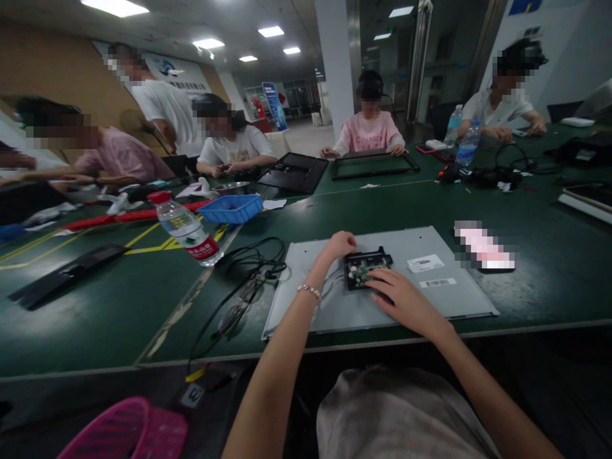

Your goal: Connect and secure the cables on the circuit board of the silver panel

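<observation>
A flat grey metal display panel (306,312) with white labels lies on the green table before me. On its middle sits a black plastic housing (366,260) that holds a green circuit board (359,275); grey wires run from its left side. My left hand (340,245) is at the housing's upper left corner, its fingers curled together, and what they pinch, if anything, is hidden. Spread across the lower right of the board are the fingers of my right hand (399,298), stretched out and covering part of it.
Left of the panel lie black cables (255,261), glasses (234,315) and a water bottle (186,229). Behind stands a blue basket (232,209). A phone (484,245) lies right of the panel. Several people sit around the table; one across holds a black frame (375,167). A pink basket (129,427) is below.
</observation>
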The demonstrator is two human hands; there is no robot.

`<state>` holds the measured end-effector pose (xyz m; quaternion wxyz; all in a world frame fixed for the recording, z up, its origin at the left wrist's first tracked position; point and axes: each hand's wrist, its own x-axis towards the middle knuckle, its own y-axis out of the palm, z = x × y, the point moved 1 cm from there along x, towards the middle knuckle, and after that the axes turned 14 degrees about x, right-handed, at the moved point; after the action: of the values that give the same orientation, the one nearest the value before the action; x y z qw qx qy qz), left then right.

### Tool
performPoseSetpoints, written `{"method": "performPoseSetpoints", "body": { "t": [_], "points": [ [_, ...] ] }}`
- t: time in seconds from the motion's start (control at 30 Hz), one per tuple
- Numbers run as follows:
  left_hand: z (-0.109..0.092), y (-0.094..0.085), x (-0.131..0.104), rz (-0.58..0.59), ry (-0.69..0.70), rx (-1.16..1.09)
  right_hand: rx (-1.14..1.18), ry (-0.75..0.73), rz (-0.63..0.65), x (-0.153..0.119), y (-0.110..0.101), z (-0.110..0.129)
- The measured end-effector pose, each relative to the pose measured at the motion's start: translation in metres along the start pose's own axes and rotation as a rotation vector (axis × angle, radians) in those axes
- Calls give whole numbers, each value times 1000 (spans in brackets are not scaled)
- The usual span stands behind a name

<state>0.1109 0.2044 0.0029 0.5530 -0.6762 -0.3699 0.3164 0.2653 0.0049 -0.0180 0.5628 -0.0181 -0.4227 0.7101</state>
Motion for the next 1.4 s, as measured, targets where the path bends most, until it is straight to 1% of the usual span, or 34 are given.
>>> {"method": "performPoseSetpoints", "body": {
  "t": [0.17,0.4,0.6,0.77,0.87,0.93,1.1,1.17,1.27,1.4],
  "points": [
    [8,3,1,24,2,-99,-18,12,5,3,-1,2],
    [15,2,-5,49,39,-200,-14,1,12,4,-2,3],
    [16,0,-2,66,51,-190,-40,7,12,3,0,4],
    [16,-2,1,99,41,-113,-68,23,24,4,2,3],
    [11,-4,0,97,1,-23,-76,19,25,4,2,2],
    [4,-5,-4,82,-46,54,-74,18,23,4,2,2],
    [-21,-7,-21,25,-247,257,-70,17,10,3,2,3],
    [-30,-8,-25,33,-311,311,-69,14,8,4,2,4],
    [-38,-11,-26,83,-315,345,-62,14,1,5,1,4],
    [-37,-14,-22,117,-238,358,-64,15,5,5,0,5]
  ]
}}
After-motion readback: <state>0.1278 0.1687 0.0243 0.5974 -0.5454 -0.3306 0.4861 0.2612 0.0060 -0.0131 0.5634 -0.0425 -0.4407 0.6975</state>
